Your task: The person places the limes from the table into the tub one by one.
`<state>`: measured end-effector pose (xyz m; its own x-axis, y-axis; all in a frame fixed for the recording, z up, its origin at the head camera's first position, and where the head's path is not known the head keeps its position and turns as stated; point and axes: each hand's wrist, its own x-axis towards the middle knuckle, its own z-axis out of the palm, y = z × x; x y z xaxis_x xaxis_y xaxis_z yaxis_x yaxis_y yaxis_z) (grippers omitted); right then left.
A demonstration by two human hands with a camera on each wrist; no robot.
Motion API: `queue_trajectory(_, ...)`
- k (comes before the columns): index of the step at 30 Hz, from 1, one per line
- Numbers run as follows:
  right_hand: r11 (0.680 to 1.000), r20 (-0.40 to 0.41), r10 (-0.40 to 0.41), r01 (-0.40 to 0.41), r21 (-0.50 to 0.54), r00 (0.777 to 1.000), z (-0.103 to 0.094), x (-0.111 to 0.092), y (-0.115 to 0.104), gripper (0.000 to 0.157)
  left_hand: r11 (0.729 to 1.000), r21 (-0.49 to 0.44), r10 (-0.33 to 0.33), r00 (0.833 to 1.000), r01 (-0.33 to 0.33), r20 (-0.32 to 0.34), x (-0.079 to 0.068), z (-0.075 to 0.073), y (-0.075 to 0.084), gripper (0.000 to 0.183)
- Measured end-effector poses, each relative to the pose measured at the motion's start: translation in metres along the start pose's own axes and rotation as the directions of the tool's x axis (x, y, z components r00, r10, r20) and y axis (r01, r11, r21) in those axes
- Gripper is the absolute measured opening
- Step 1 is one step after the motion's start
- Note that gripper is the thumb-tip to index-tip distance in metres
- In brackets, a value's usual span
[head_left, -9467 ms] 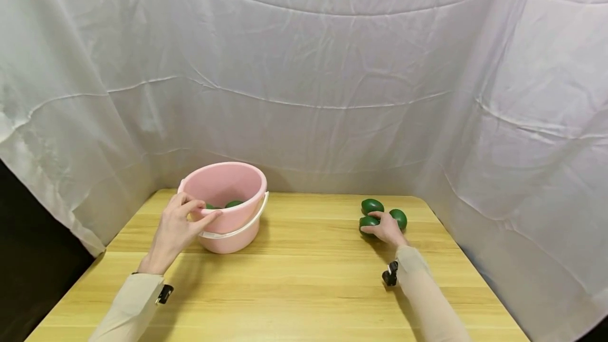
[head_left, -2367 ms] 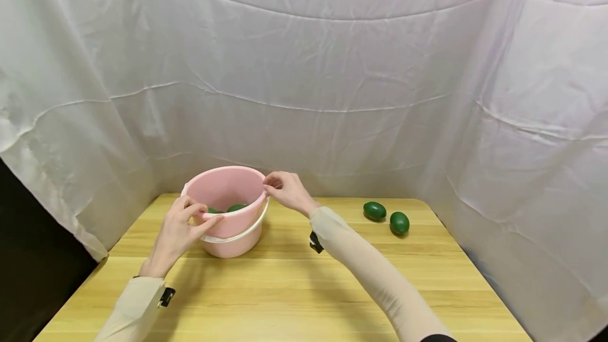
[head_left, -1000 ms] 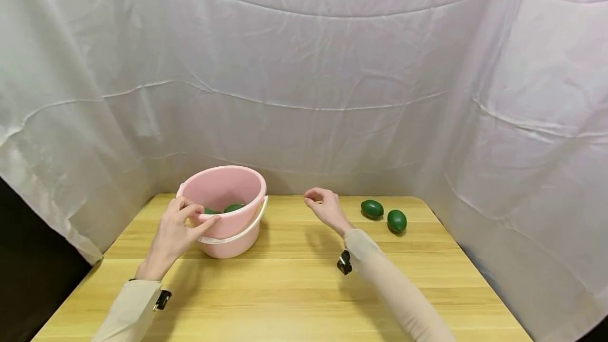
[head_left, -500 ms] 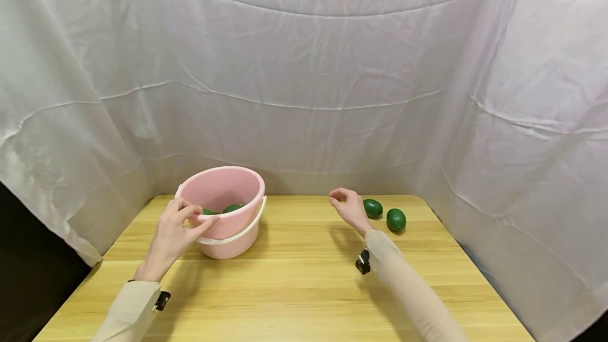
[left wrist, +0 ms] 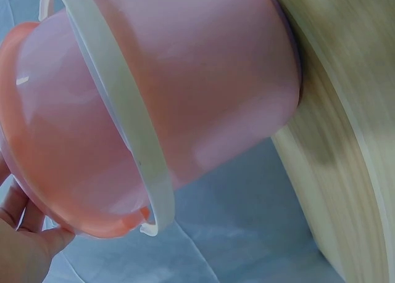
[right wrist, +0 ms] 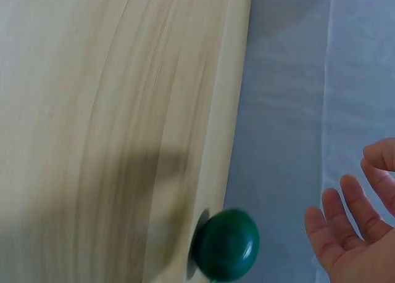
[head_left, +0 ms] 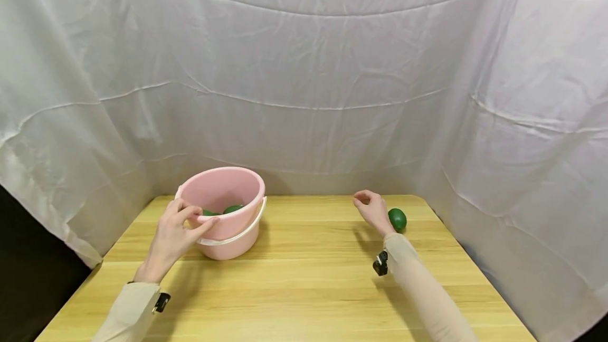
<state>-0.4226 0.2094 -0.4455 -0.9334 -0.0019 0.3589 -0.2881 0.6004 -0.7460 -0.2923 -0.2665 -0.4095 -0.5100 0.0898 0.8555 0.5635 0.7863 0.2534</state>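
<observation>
A pink bucket (head_left: pixel 228 231) with a white handle (head_left: pixel 239 232) stands at the left of the table. My left hand (head_left: pixel 171 234) pinches its near rim between thumb and fingers; the left wrist view shows the thumb (left wrist: pixel 57 238) at the rim. Inside the bucket lie dark green egg-shaped fruits (head_left: pixel 233 208), partly hidden by the wall. My right hand (head_left: pixel 374 211) hovers over the right side of the table, fingers loosely bent and nothing in them. Just right of it rests a dark green egg-shaped fruit (head_left: pixel 397 219). In the right wrist view, a green fruit (right wrist: pixel 227 245) lies below the hand (right wrist: pixel 358 233).
The wooden table (head_left: pixel 304 289) runs back to a pale cloth curtain (head_left: pixel 304 136) that hangs behind it and along both sides. A small black device (head_left: pixel 380 263) is strapped at the right wrist, another (head_left: pixel 161 302) at the left.
My right hand has gone from the bucket's rim rightward to the fruits, and now covers one of them. Earlier, three fruits lay there and it touched one. The left hand stays at the rim.
</observation>
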Motion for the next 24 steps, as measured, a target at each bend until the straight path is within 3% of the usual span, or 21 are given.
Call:
queue_trajectory(7, 0.995, -0.054, 0.093, -0.094, -0.017, 0.994, -0.017, -0.004, 0.016, 0.026, 1.000, 0.003, -0.012, 1.000, 0.012, 0.008, -0.001, -0.002, 0.002, 0.029)
queue_trajectory(15, 0.976, -0.083, 0.207, -0.212, -0.055, 0.975, -0.030, -0.010, 0.036, 0.042, 1.000, 0.000, -0.026, 1.000, 0.026, 0.015, -0.003, -0.001, 0.003, 0.028)
queue_trajectory(24, 0.945, -0.159, 0.267, -0.291, -0.152, 0.951, -0.038, -0.014, 0.058, 0.043, 1.000, 0.001, -0.008, 1.000, 0.008, 0.007, -0.002, -0.001, 0.002, 0.027)
